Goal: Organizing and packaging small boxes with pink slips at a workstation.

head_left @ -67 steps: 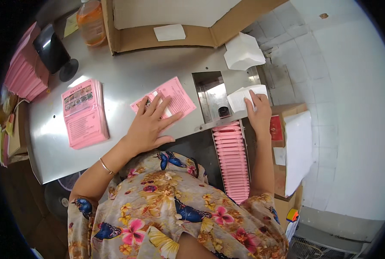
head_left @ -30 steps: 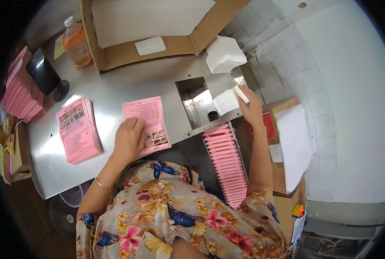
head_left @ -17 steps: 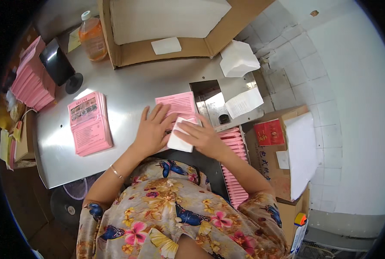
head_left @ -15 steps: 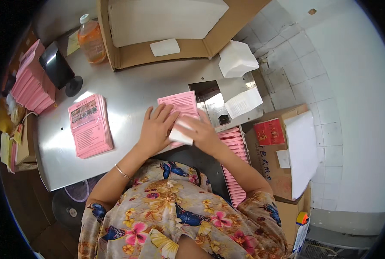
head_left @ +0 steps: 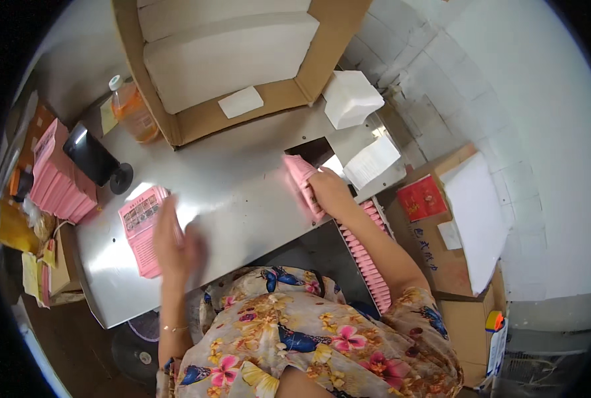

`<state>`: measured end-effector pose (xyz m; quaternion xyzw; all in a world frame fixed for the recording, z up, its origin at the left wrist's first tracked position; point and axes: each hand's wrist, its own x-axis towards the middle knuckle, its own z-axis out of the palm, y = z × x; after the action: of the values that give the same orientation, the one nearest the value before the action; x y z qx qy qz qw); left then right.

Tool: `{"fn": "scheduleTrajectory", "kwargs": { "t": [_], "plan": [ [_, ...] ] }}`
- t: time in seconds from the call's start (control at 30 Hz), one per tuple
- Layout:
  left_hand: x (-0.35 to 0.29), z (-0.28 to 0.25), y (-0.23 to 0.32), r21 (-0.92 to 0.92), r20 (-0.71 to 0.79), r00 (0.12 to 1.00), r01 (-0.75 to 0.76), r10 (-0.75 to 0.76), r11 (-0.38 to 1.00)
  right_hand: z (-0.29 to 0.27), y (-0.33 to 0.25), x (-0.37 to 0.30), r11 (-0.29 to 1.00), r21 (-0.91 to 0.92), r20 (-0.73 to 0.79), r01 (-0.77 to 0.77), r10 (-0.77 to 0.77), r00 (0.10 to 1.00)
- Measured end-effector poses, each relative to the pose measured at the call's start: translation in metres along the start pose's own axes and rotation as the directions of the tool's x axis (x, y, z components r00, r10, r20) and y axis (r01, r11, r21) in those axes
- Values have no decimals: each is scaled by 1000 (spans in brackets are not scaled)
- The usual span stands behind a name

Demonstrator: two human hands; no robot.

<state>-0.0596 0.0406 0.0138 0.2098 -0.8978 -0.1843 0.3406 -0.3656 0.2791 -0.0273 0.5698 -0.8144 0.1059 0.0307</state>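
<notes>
My left hand (head_left: 174, 240) lies flat and blurred, fingers spread and gripping nothing, over the near edge of a stack of pink printed sheets (head_left: 143, 225) on the steel table (head_left: 242, 192). My right hand (head_left: 328, 191) is closed around a pink packet (head_left: 302, 179), held on edge at the table's right side, just beside the dark opening in the tabletop. Below that hand, a long row of pink packets (head_left: 368, 259) runs down toward my lap. Just past the opening lie a white slip (head_left: 372, 161) and a white folded stack (head_left: 352, 98). Farther left stand a black stand (head_left: 95, 159), an orange bottle (head_left: 132, 111) and more pink piles (head_left: 58, 178). An open cardboard box (head_left: 242, 60) of white sheets sits farthest back.
</notes>
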Motion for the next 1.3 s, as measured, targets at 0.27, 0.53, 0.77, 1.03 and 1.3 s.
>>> {"fn": "scheduleTrajectory", "kwargs": {
  "t": [0.27, 0.53, 0.77, 1.03, 1.3],
  "plan": [
    [-9, -35, -50, 117, 197, 975, -128, 103, 985, -44, 3, -34, 979, 29, 30, -200, 199, 980],
    [4, -52, -33, 308, 286, 958, -78, -14, 948, -112, 45, -51, 968, -40, -521, -247, 191, 832],
    [-20, -37, -61, 238, 236, 972, -40, -18, 970, -92, 69, -53, 968, -21, -418, -251, 219, 882],
    [-17, -28, -61, 225, 200, 978, 9, -55, 974, -91, 62, -52, 971, 7, -400, -239, 222, 889],
    [25, -5, 1, 136, 65, 981, -193, 185, 972, -89, 76, -51, 975, 143, -394, -167, 211, 894]
  ]
}}
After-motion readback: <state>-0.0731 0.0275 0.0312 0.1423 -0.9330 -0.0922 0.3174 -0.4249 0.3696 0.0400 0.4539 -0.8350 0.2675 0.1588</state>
